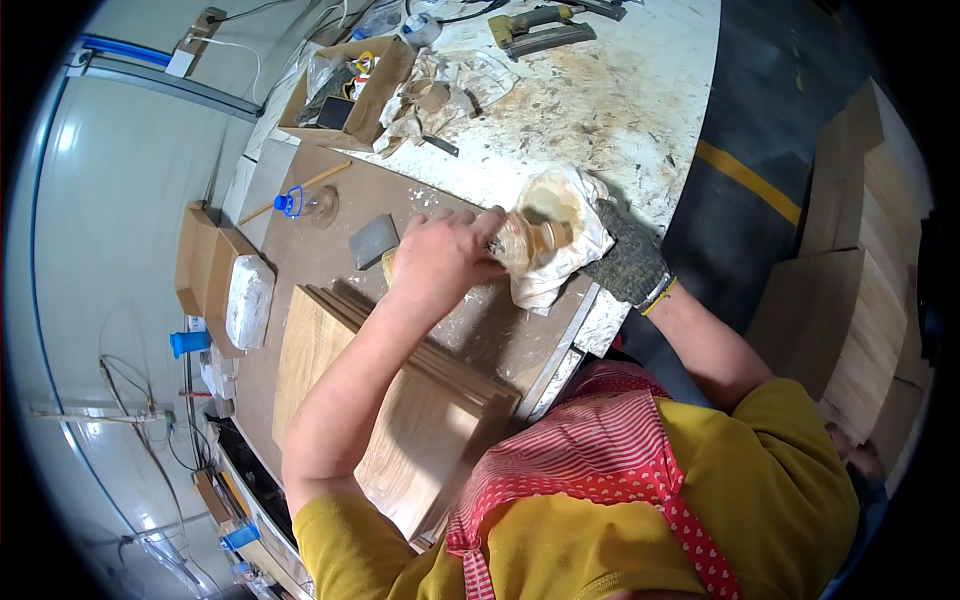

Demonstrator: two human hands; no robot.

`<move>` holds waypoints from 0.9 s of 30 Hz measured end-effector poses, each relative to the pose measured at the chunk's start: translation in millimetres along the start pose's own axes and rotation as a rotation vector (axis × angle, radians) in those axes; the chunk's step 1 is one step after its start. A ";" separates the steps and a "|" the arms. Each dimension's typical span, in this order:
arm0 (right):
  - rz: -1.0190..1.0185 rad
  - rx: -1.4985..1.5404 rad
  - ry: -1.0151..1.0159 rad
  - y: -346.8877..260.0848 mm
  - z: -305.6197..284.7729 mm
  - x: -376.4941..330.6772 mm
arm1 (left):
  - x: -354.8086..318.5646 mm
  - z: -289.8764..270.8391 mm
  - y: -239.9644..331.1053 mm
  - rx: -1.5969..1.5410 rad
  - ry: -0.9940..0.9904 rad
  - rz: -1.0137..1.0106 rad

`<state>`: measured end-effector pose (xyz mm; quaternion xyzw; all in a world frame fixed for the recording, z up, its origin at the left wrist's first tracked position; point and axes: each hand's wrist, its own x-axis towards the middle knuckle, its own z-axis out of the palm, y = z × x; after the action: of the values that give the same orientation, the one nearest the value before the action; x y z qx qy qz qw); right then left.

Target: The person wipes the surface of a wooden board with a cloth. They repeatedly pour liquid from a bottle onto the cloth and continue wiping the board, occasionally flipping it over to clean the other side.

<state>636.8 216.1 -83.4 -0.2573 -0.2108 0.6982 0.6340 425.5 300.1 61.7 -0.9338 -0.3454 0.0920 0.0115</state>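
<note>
Edges first: bench's R rim runs close by the R hand (630,258), w/ the wrist out past it; dark floor (745,120) and its yellow stripe (750,182) lie beyond. Near edge has a metal strip (565,352), just in front of the apron (575,430). Most room is up top: the stained white benchtop (620,110) stretches from the cloth (545,190) to the nail gun (540,30). L side is tighter: L forearm passes over the stack of wood boards (400,430), w/ a grey block (373,242) just beside the L hand (440,255) and a blue-capped bottle (318,207) farther out.

Grip: L hand, bare, is clamped round a clear jar (515,245), fingers wrapped over its body; jar lies tilted, mouth twd R, at the cloth. Can't tell if the rim touches fabric. R hand, in a dark knit glove, supports the cloth from its R side; fingers mostly hidden under it, so can't tell how far closed. Cloth is white, bunched, w/ a brownish patch nr the jar's mouth.
</note>
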 end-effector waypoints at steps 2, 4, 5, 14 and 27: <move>-0.268 -0.506 -0.048 -5.4 6.3 -4.8 | 10.8 9.4 -5.8 -0.040 0.033 -0.060; -0.233 -0.321 -0.114 -8.3 7.3 2.9 | 26.2 19.0 -14.9 -0.061 0.057 -0.150; -0.187 -0.134 -0.125 -9.4 3.5 7.4 | 37.0 28.7 -22.1 -0.095 0.140 -0.133; -0.199 -1.214 0.045 -21.8 -64.9 -31.2 | 112.5 116.6 -77.8 -1.141 0.787 -0.384; -0.509 -1.609 -0.027 -14.9 2.0 -87.9 | 62.7 94.9 -66.6 -1.489 0.566 -0.285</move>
<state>652.7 130.4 -64.5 -0.5668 -0.7031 0.1739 0.3927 412.2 387.3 -36.1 -0.6316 -0.4157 -0.4045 -0.5145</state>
